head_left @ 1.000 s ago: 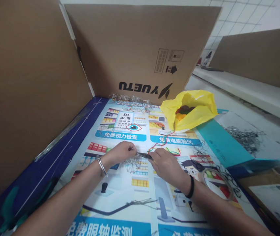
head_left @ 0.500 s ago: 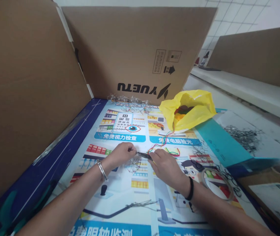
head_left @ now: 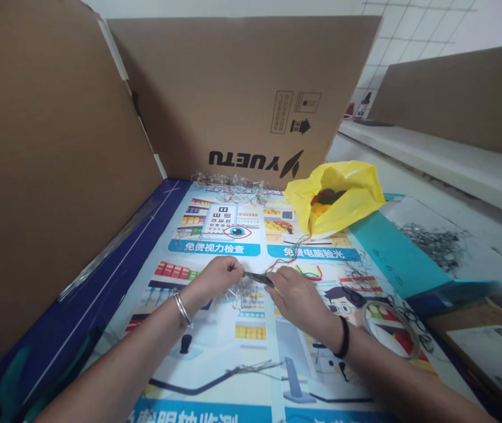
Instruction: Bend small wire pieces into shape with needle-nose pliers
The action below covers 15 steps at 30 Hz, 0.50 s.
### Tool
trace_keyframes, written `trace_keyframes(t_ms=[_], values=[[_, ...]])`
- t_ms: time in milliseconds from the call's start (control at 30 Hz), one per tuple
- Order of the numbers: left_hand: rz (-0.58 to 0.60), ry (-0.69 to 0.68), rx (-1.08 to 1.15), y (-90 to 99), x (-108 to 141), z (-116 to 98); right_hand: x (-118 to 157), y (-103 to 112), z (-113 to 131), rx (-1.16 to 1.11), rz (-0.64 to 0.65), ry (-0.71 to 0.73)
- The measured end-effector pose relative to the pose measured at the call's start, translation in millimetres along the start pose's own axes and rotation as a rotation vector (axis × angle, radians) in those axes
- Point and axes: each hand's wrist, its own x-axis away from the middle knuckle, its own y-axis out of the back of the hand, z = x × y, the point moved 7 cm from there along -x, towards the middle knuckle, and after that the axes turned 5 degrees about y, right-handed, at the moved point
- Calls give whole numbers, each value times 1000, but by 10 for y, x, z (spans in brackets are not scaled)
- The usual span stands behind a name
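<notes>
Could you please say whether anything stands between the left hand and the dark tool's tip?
Nothing visible does: the left hand is at the tip of the dark tool, with the yellow bag farther back.

On my feed I read an upside-down YUETU on the cardboard panel (head_left: 216,88), upper centre; 免费视力检查 and 免费电脑验光 on the poster (head_left: 216,329), mid-frame.

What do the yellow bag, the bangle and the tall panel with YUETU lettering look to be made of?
Yellow bag: probably thin plastic or non-woven fabric, by its soft folds and slight sheen.
Bangle: shiny metal, by its silvery glints; which metal, I can't tell.
Panel: matte cardboard, judging by its plain brown face and printed box markings.
</notes>
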Motion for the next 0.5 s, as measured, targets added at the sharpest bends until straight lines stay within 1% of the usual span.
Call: trace_keyframes(t_ms=[133,267,500], values=[[22,37,52,-4,16,-2,7,23,-11,1,-24,26],[55,68,76,-14,24,9,0,57,10,81,-46,60],[54,70,91,-21,12,37,0,37,29,142,-23,72]])
